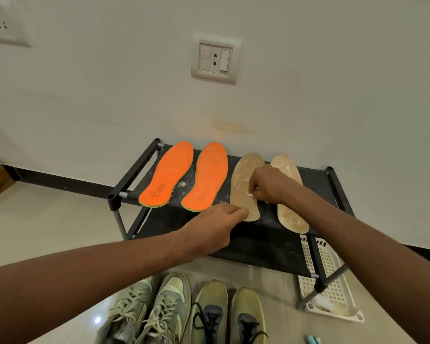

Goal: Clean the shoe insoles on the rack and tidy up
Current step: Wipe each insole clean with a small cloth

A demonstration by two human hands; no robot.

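Two orange insoles (168,173) (205,176) lie side by side on the left of the black shoe rack (132,170). Two tan insoles (242,177) (292,217) streaked with white lie on the right. My left hand (216,223) presses down the heel end of the left tan insole with its fingertips. Over that insole's middle, my right hand (268,184) is curled round a small white thing, mostly hidden in the fist, that touches the insole.
Two pairs of sneakers (147,311) (229,316) stand on the floor in front of the rack. A white perforated basket (330,289) sits under the rack's right end. The wall with a socket plate (215,60) is right behind. White specks dot the rack fabric.
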